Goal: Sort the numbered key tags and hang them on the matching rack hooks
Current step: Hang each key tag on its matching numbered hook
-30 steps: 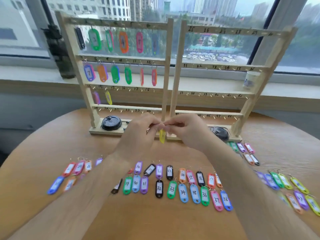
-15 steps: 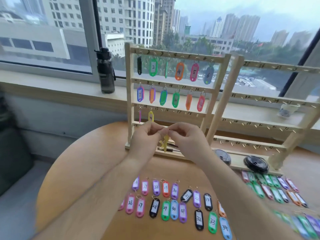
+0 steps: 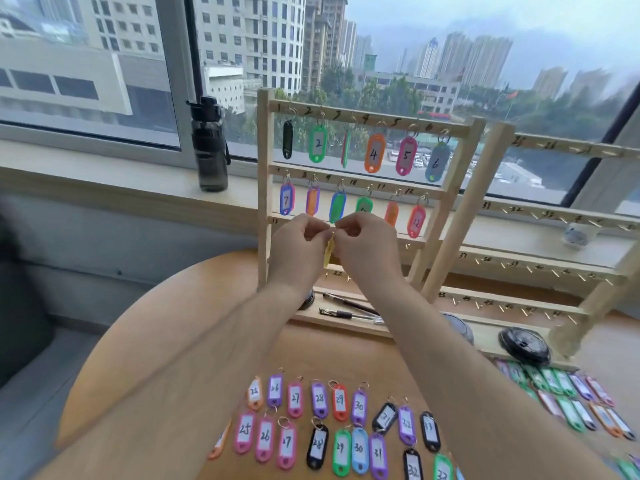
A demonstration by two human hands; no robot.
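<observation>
My left hand (image 3: 302, 241) and my right hand (image 3: 366, 244) meet in front of the left wooden rack (image 3: 349, 171), at its third rail. Between their fingertips they pinch the ring of a yellow key tag (image 3: 329, 252), which hangs down edge-on, its number hidden. The rack's top two rails carry tags numbered 1 to 12, such as the green tag 2 (image 3: 318, 143) and the red tag 12 (image 3: 416, 222). A second rack (image 3: 540, 216) to the right holds no tags. Several numbered tags (image 3: 322, 427) lie in rows on the round wooden table (image 3: 145, 341).
A dark water bottle (image 3: 209, 147) stands on the windowsill to the left. Two pens (image 3: 349, 308) and black round lids (image 3: 524, 344) lie on the racks' bases. More tags (image 3: 568, 393) are spread at the right. A small cup (image 3: 578, 234) sits behind the right rack.
Both hands have risen with the yellow tag from the rack's lower rails to its third rail. My view has swung left and closer to the left rack.
</observation>
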